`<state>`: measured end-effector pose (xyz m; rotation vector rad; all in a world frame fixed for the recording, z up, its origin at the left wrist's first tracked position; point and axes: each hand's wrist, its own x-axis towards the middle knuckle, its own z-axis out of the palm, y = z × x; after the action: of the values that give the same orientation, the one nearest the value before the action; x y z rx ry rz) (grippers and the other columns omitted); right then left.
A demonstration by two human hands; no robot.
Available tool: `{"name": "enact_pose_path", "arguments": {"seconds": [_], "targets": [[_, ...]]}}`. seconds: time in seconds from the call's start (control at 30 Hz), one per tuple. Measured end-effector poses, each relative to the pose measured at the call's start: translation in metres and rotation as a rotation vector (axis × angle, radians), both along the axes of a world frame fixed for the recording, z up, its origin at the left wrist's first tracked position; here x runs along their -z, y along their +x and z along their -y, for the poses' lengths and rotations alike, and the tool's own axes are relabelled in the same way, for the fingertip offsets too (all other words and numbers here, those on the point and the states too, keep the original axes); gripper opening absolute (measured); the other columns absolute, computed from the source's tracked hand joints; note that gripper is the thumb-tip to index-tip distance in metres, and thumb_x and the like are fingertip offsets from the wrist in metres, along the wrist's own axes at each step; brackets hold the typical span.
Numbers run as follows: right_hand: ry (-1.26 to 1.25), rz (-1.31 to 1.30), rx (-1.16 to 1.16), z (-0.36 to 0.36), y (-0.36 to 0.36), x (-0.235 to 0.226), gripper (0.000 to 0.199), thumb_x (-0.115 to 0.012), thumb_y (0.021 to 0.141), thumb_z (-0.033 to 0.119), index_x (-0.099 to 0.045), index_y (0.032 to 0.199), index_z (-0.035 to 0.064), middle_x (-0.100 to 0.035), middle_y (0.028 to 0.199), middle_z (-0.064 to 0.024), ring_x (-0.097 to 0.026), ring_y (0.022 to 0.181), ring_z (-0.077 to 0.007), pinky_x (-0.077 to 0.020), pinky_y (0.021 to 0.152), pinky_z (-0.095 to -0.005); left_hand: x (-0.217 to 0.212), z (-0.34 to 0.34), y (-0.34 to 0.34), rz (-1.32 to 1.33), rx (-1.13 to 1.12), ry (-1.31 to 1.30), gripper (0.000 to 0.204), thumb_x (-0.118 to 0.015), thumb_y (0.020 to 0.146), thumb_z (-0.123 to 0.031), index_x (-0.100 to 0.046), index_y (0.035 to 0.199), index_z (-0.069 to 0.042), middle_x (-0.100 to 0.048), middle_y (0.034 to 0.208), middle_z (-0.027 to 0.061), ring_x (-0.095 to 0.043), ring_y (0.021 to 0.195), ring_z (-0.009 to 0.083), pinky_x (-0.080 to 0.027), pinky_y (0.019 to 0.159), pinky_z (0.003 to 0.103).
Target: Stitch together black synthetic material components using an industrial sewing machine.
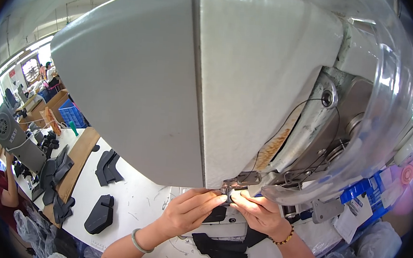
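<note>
A large white and grey sewing machine head point(265, 80) fills the upper middle, with a dark thread looping down its right side toward the needle area. Just beneath it, my left hand point(185, 211) and my right hand point(263, 215) meet with fingertips pinched. Between them shows a small dark piece point(230, 197), which both hands grip; its shape is mostly hidden by the fingers. A flat black cut piece point(220, 248) lies on the white table point(144, 217) in front of my hands.
More black pieces lie left, one nearby point(99, 214) and a layered one point(108, 168) farther back. Beyond them, a wooden board point(82, 161) carries several more. A person's arm point(10, 186) is at far left. Blue bin point(376, 193) and plastic bags point(370, 249) stand right.
</note>
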<state>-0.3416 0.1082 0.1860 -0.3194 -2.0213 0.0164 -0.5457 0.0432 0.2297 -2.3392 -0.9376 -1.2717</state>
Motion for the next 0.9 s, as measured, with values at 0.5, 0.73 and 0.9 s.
{"name": "enact_pose_path", "arguments": {"seconds": [0.5,0.73,0.9], "targets": [[-0.164,0.048,0.087,0.009,0.001,-0.006,0.029,-0.076,0.07,0.003,-0.068,0.098,0.002,-0.067,0.096,0.0002,-0.059,0.08,-0.0102,-0.0509,0.07,-0.0207,-0.001,0.001,0.001,0.045,0.012,-0.036,0.04,-0.067,0.065,0.006,-0.063,0.104,0.003,-0.062,0.095,0.0098,-0.062,0.082,0.0244,-0.053,0.07,0.03],[-0.204,0.023,0.08,0.005,0.0,-0.006,0.026,-0.075,0.073,0.005,-0.069,0.097,0.0021,-0.068,0.095,-0.003,-0.061,0.077,-0.0112,-0.0499,0.07,-0.0216,0.005,-0.003,0.0,0.029,-0.004,-0.016,0.043,-0.067,0.065,0.005,-0.062,0.107,0.0,-0.062,0.096,0.0091,-0.061,0.08,0.0242,-0.054,0.069,0.031],[-0.108,0.015,0.076,0.008,-0.002,-0.006,0.025,-0.075,0.073,0.006,-0.069,0.097,0.003,-0.068,0.094,-0.0021,-0.06,0.08,-0.0112,-0.0507,0.071,-0.022,0.006,-0.002,-0.001,0.051,0.016,-0.028,0.043,-0.068,0.065,0.004,-0.063,0.108,-0.002,-0.062,0.097,0.0091,-0.062,0.081,0.0248,-0.054,0.068,0.031]]}}
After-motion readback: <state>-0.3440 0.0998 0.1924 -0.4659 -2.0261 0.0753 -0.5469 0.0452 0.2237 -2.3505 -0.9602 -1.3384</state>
